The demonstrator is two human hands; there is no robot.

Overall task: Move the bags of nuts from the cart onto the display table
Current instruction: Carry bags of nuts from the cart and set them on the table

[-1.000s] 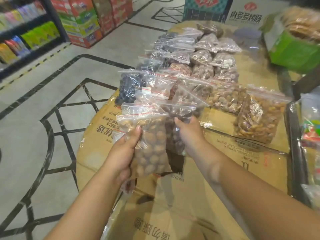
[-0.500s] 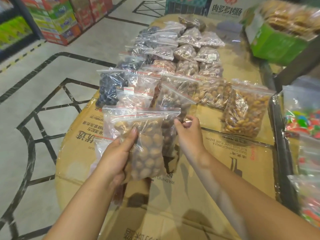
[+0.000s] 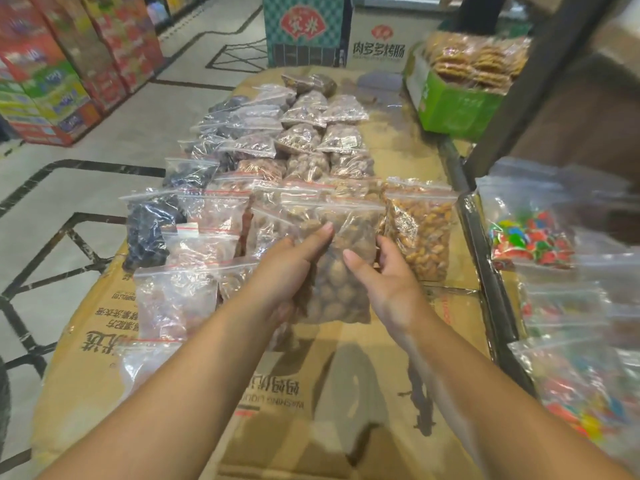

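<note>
**Where Two Hands Clasp One Bag of Nuts**

Where the view begins at far left, stacked printed cartons [image 3: 52, 81] stand on a pale stone floor, soft with blur. Next comes the worktop [image 3: 346, 410], covered in flattened brown cardboard with printed lettering. Crinkly clear zip bags lie along its left side. One dark bag [image 3: 149, 230] holds black, wrinkled pieces too indistinct to name. Rows of similar glossy bags run toward the far end, overlapping so that most are half covered.

At the middle, the left hand [image 3: 287, 271] grips the bag of nuts [image 3: 341, 289], thumb on its front and fingers hidden behind. The bag is held over the cardboard, full of round tan shells. The right hand [image 3: 391, 289] grasps its other edge, thumb on the front and fingertips curled round the side.

Just beside it lies a golden bag [image 3: 420, 233] of smaller, elongated kernels. Farther right, a green box [image 3: 457, 109] holds wrapped flat biscuits. Bright, blurred candy bags [image 3: 533, 237] are cut off by the frame edge.
</note>
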